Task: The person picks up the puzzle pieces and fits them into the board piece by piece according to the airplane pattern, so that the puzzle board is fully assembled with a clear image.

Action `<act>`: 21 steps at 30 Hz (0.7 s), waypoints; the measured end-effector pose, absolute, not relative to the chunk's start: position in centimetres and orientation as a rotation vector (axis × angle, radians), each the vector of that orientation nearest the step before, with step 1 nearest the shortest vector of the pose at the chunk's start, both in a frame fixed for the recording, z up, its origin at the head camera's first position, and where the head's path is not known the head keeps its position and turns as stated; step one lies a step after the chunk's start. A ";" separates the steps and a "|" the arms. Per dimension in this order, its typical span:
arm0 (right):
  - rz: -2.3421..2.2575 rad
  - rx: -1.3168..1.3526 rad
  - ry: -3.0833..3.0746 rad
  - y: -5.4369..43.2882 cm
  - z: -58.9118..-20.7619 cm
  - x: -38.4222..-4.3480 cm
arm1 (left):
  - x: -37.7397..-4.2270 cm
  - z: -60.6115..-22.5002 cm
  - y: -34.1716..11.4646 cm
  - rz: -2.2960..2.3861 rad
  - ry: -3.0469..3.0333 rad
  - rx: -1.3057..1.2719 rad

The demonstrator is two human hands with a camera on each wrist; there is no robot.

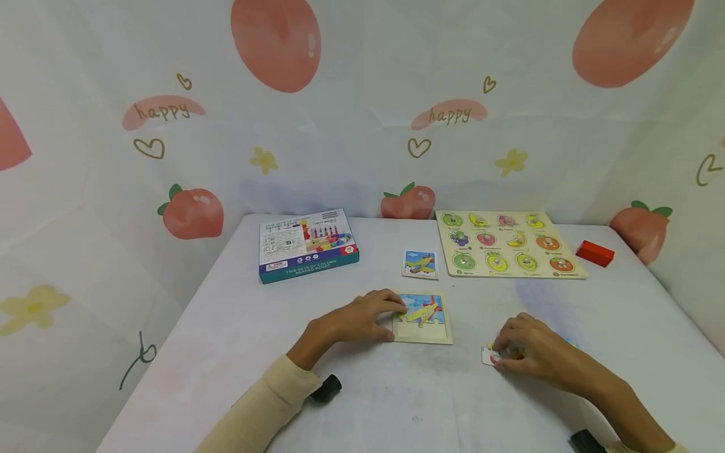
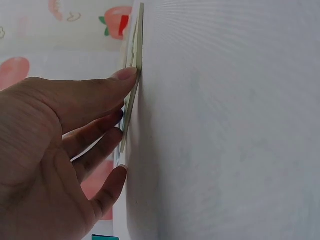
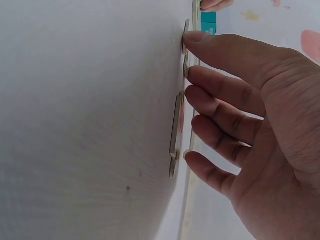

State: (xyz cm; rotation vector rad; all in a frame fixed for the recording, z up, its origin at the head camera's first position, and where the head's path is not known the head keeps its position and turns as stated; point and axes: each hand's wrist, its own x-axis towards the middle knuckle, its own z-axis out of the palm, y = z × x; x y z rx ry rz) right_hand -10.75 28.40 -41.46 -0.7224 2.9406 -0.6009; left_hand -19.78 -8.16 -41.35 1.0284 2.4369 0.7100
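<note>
A wooden puzzle board (image 1: 425, 335) lies flat, its upper part filled with airplane picture pieces and its lower strip bare wood. My left hand (image 1: 362, 318) rests on the board's left side, fingers loosely bent. In the left wrist view its thumb touches the thin board edge (image 2: 139, 40). To the right, my right hand (image 1: 532, 349) pinches a small white puzzle piece (image 1: 488, 356) between thumb and index finger, at table level. Beneath the other fingers lie more pieces (image 3: 175, 127), seen edge-on in the right wrist view and partly hidden in the head view.
Behind the board lies a small airplane picture card (image 1: 420, 264). A fruit puzzle board (image 1: 512, 244) is at the back right, beside a red block (image 1: 595, 253). A boxed bead set (image 1: 308, 245) lies at the back left. A printed curtain (image 1: 340, 138) hangs behind the white table.
</note>
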 end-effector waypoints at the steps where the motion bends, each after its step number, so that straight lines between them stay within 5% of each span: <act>1: -0.603 -0.722 2.940 28.4 -41.5 -10.8 | -19.8 -41.4 -8.2 0.710 2.436 1.027; 21: -0.755 -0.920 2.998 25.6 -41.1 -12.8 | -19.9 -41.4 -8.3 0.722 2.427 1.050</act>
